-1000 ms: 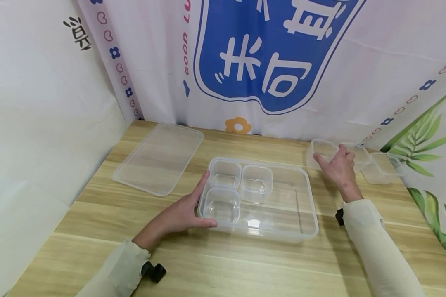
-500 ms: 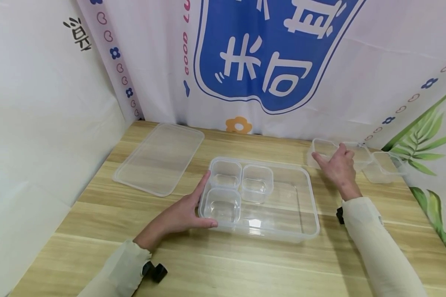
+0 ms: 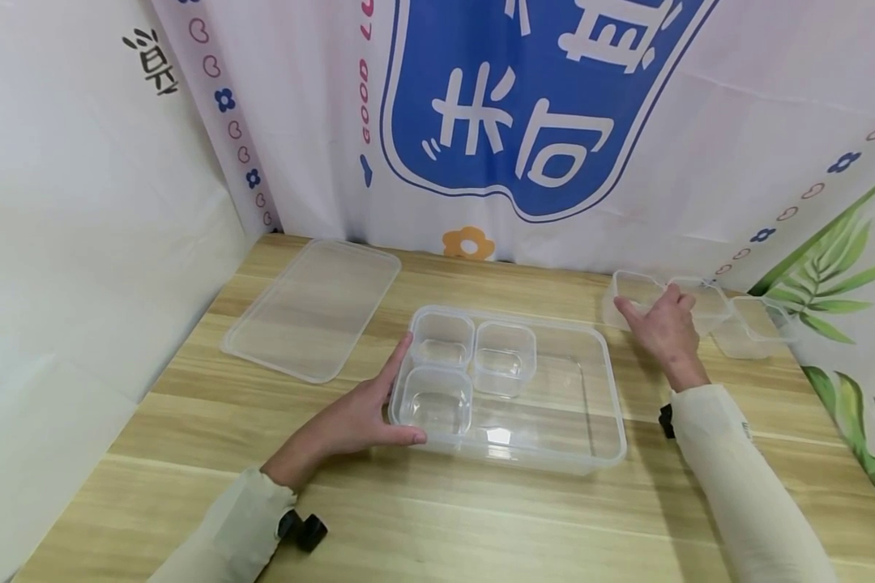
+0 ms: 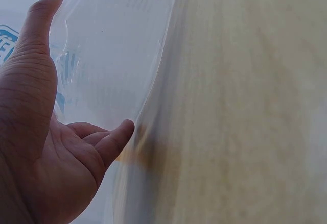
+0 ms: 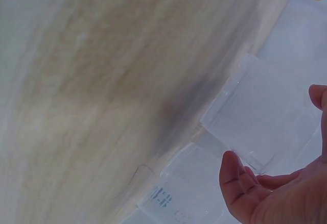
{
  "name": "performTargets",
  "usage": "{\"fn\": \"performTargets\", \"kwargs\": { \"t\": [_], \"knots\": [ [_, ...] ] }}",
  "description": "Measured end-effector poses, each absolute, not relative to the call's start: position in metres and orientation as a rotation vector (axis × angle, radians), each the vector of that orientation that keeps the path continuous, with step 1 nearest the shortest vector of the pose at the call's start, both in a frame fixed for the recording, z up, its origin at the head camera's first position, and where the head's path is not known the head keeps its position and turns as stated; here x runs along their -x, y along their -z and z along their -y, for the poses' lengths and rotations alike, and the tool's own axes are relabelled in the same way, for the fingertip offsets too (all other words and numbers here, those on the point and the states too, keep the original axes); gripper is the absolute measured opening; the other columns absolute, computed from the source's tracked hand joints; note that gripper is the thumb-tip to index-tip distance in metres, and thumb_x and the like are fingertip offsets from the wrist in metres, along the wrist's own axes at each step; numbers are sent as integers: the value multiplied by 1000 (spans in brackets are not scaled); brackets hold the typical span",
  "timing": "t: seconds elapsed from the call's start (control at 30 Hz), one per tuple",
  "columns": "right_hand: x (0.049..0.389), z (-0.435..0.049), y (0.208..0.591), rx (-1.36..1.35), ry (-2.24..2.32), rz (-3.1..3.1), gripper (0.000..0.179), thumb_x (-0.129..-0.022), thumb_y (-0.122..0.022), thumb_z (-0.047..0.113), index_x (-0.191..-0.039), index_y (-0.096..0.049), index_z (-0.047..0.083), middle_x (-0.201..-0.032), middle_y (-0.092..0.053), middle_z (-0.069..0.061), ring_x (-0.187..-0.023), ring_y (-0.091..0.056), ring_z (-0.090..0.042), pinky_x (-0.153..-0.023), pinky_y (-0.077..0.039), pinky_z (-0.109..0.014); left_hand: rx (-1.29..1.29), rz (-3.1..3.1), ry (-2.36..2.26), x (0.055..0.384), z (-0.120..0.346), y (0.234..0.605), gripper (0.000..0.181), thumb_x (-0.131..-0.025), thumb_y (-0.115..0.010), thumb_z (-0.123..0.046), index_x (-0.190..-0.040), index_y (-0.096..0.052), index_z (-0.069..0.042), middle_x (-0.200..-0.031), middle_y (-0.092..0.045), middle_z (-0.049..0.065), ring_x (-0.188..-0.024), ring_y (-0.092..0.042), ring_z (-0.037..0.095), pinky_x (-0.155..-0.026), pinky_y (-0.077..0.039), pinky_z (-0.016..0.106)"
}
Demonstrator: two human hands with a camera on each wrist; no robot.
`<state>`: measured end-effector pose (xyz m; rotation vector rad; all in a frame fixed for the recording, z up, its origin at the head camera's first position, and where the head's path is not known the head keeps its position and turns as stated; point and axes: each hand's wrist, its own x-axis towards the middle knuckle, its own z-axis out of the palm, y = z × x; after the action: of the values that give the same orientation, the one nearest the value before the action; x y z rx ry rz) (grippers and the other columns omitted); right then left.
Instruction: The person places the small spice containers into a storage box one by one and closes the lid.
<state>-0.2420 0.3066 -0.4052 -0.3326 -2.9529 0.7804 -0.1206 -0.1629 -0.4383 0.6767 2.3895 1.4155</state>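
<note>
In the head view, a large clear plastic box (image 3: 554, 413) stands mid-table. Three small clear containers (image 3: 437, 405) sit in its left part, two behind and one in front. My left hand (image 3: 360, 414) spreads along the box's left end, thumb by the front rim and fingers at the side. Toward the back right, my right hand (image 3: 659, 332) reaches over another small clear container (image 3: 636, 290) and holds it between thumb and fingers. The right wrist view shows this container (image 5: 265, 112) between thumb and fingertips, its base close to the table.
Two more small containers (image 3: 751, 336) stand in a row right of the held one. A flat clear lid (image 3: 313, 312) lies at the back left of the wooden table (image 3: 445, 518). A printed curtain (image 3: 321, 162) hangs behind the table's back edge.
Both hands stay almost in place. The containers and lid show no clear movement; only the head view shifts very slightly.
</note>
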Motion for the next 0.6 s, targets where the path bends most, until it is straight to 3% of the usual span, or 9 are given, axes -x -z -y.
{"fn": "performTargets", "kwargs": {
  "t": [0.6],
  "knots": [
    [241,-306,405,354,-793,2934,108,-97,-56,63,-151,-13,-20,-137,-25,-48,-92,-51,-54,-73,-48,-64,-677,-2408,-1398,121,163,440,135,-79,-91,-40,-165,13,-33,-146,-50,22,-113,-62,26,-96,-50,47]
  ]
}}
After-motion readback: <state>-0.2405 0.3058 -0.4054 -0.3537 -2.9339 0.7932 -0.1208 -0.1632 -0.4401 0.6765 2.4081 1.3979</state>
